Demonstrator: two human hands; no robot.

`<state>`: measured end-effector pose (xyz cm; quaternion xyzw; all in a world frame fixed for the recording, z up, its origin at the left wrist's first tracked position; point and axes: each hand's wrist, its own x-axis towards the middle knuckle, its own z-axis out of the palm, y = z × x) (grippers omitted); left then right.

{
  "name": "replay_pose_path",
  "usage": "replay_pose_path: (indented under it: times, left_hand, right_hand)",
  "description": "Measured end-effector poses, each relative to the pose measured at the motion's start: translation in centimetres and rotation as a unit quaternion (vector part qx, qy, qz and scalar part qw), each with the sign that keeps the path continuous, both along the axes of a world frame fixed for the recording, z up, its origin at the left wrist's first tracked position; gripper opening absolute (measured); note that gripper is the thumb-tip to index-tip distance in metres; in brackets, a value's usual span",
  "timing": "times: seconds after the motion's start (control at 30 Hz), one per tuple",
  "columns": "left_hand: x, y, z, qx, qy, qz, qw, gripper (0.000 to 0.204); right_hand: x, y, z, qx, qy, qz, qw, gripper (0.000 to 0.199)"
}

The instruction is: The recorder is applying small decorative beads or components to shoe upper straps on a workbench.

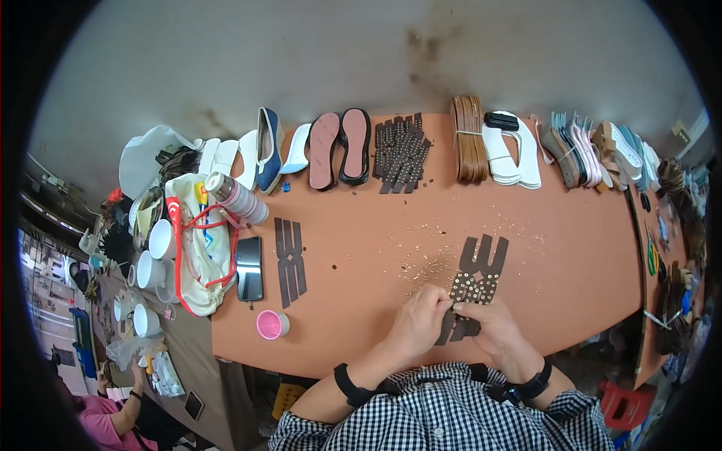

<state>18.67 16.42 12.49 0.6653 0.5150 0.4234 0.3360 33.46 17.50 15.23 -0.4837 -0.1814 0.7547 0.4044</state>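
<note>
My right hand grips a dark brown cut-out shoe upper near its lower end, thumb on top. Several gold studs dot its middle, while its far strips are plain. At its left edge the fingers of my left hand are pinched together; whatever sits between them is too small to make out. Loose gold studs lie scattered on the table beyond both hands. To the left rests a plain dark upper of the same shape. A pile of studded uppers lies at the back.
Along the back stand pink-topped soles, a brown strip bundle, white insoles and sandals. At left are a bottle, a cloth bag, a phone and a pink cup. Another person sits far left.
</note>
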Motion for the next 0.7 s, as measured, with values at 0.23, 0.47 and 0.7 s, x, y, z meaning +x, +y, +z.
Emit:
replay_pose_path:
  times: [0.23,0.47,0.7]
  left_hand:
    - [-6.1,4.1,-9.3,-0.153,0.011,0.156,0.976,0.010]
    - [-13.8,9.3,-12.1,-0.074,0.311,0.207,0.925,0.015]
    - [-11.1,10.1,-12.6,0.069,0.366,0.108,0.922,0.021]
  right_hand:
    - [2.2,1.6,-1.0,-0.037,0.001,-0.042,0.998,0.032]
    - [5.7,1.3,-1.5,0.033,0.007,-0.193,0.981,0.043]
    - [6.8,0.3,-2.1,0.016,-0.020,-0.243,0.970,0.043]
